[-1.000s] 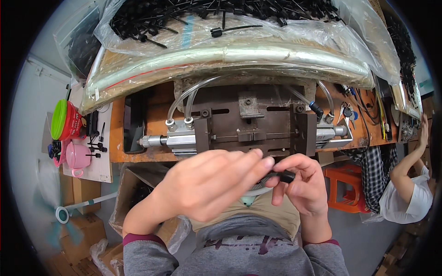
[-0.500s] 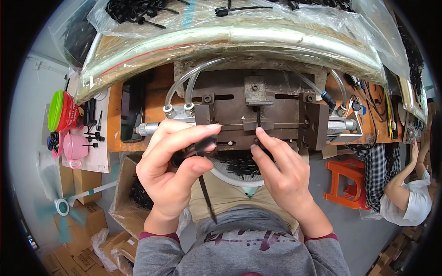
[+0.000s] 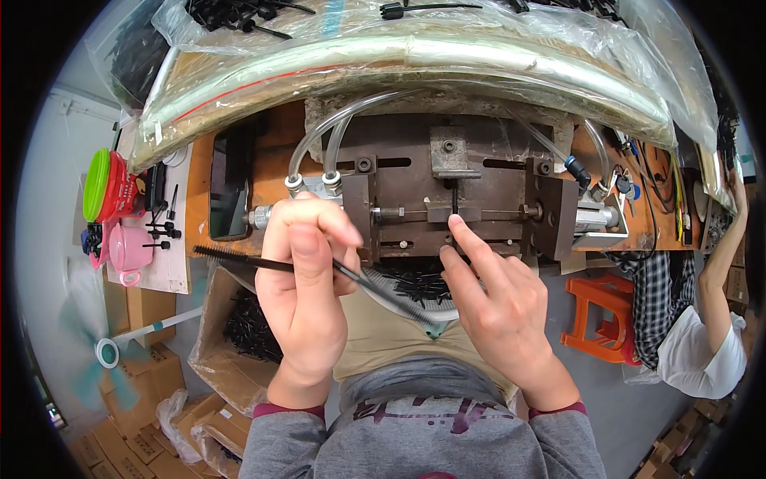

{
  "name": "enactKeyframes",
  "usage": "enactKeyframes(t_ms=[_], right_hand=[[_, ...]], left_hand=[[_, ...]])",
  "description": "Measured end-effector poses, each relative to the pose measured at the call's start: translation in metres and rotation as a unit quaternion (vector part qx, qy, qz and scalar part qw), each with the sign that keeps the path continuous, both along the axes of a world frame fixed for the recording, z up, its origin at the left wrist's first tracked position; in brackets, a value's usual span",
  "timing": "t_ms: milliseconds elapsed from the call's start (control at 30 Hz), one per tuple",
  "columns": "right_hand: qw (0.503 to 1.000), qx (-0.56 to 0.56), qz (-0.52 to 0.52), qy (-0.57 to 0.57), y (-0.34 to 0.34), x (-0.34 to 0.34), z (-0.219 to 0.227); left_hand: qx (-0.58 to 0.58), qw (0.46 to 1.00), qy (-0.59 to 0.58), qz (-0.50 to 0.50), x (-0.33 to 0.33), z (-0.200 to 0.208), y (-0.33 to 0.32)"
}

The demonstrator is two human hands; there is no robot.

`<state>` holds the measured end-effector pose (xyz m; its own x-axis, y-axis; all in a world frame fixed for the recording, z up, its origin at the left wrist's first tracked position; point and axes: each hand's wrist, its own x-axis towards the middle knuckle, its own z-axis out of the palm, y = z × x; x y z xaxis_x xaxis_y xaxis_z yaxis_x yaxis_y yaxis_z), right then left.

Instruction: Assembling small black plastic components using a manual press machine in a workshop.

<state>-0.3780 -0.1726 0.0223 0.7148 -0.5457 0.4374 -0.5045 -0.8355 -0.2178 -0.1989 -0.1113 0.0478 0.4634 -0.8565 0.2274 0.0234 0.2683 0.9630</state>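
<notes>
My left hand (image 3: 307, 295) is closed, thumb against the curled fingers, around a thin black brush (image 3: 231, 257) whose bristly tip points left. A dark bristled stem (image 3: 391, 295) runs out of the same hand to the lower right; whether it is a second brush I cannot tell. My right hand (image 3: 503, 311) reaches to the middle of a dark metal clamping fixture (image 3: 411, 176). Its index fingertip lies on the near end of a black rod (image 3: 455, 195) standing in the fixture's centre block, and the thumb sits just below. The rod's lower part is hidden under the fingers.
Clear air hoses (image 3: 315, 136) feed cylinders on both fixture sides. Below it is a white basket (image 3: 383, 307) of black parts. A plastic-wrapped ledge (image 3: 415, 60) spans the back. A pink cup (image 3: 130, 254) stands left; an orange stool (image 3: 594, 307) and another person (image 3: 702, 351) are right.
My left hand has turned and drawn slightly down, so the brush now points left instead of down. My right hand stays at the rod. The other person's arm has risen.
</notes>
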Motion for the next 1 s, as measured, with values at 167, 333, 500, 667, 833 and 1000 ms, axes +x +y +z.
enactKeyframes(t_ms=[167,333,500,667,833,1000], right_hand=[[0.992,-0.024,0.072,-0.096,0.009,-0.009,0.017],[0.976,-0.031,0.061,-0.206,0.010,-0.006,0.017],[0.983,0.057,0.052,-0.164,0.016,-0.017,0.020],[0.971,0.142,0.074,-0.179,0.004,-0.020,0.007],[0.979,0.172,0.041,-0.105,0.000,-0.016,-0.002],[0.998,0.017,0.059,-0.009,-0.009,-0.008,-0.004]], left_hand=[[0.024,0.999,0.024,-0.039,-0.017,0.004,0.004],[0.032,0.977,-0.150,-0.146,-0.027,0.003,0.009],[0.059,0.975,-0.103,-0.186,-0.035,-0.014,0.019],[0.156,0.975,-0.076,-0.139,-0.037,-0.017,0.026],[0.132,0.983,-0.055,-0.119,-0.019,-0.018,0.031],[0.122,0.960,0.083,-0.236,-0.006,-0.012,0.034]])
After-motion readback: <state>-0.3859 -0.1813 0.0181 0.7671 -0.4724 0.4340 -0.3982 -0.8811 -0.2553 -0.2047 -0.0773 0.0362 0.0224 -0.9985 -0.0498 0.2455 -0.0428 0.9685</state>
